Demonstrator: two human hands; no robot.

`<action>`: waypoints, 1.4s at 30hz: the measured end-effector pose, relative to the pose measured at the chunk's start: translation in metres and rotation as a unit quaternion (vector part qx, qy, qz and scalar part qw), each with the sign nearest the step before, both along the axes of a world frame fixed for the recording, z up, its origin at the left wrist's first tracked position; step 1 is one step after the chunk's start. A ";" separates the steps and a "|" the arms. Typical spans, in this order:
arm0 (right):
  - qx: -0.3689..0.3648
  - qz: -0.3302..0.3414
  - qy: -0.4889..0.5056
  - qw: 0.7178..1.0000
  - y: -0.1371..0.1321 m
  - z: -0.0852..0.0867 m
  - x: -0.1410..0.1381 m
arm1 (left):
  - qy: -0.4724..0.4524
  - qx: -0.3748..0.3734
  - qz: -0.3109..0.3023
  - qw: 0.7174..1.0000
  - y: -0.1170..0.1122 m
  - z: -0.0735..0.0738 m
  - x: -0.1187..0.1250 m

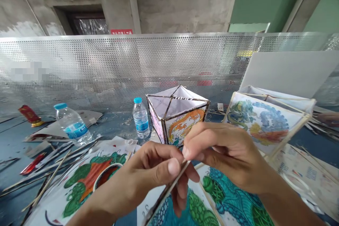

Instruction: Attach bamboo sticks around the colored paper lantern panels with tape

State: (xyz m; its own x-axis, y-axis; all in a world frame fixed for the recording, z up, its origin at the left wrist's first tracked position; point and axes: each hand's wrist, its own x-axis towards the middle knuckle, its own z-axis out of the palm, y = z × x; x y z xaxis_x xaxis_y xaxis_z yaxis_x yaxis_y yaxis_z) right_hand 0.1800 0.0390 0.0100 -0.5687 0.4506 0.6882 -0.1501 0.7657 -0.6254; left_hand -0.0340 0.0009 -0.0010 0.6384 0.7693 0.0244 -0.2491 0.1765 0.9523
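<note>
My left hand (148, 173) pinches a thin wooden strip (166, 191) between thumb and fingers. The strip slants from the bottom of the view up to my fingertips, dark at its lower part and paler at the top. At that upper end, the fingertips of my right hand (230, 152) close on it, touching the left fingers. What lies between the right fingertips is mostly hidden. Beneath both hands are painted paper sheets (230, 190) in blue and green, with a pale stick (212, 203) along them. Just behind stands a dark-framed paper lantern (182, 122) with an orange dragon.
A second paper lantern (265, 118) stands to the right. Two water bottles (141, 122) are behind on the left. Loose strips (50, 180), a red-handled tool (33, 164) and a painted leaf sheet (87, 183) lie left. A perforated metal panel (119, 67) closes off the back.
</note>
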 end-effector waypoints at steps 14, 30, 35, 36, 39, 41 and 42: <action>-0.021 -0.094 -0.010 0.995 -0.012 -0.001 -0.006 | 0.002 0.072 0.225 0.972 -0.003 0.000 0.011; -0.108 -0.036 0.021 0.993 -0.013 -0.005 -0.008 | -0.009 0.053 0.182 0.982 -0.009 -0.001 0.008; -0.084 -0.048 0.038 0.995 -0.017 -0.004 -0.010 | 0.026 0.129 0.229 0.965 -0.013 -0.002 0.008; -0.074 -0.042 0.045 0.995 -0.017 -0.004 -0.011 | 0.032 0.134 0.230 0.963 -0.014 -0.001 0.008; -0.051 -0.048 0.061 0.996 -0.015 -0.004 -0.011 | 0.062 0.164 0.252 0.952 -0.014 0.000 0.007; -0.047 -0.066 0.067 0.994 -0.015 -0.005 -0.011 | 0.083 0.192 0.272 0.939 -0.013 0.002 0.006; -0.048 -0.074 0.070 0.994 -0.015 -0.005 -0.010 | 0.093 0.207 0.274 0.934 -0.013 0.003 0.006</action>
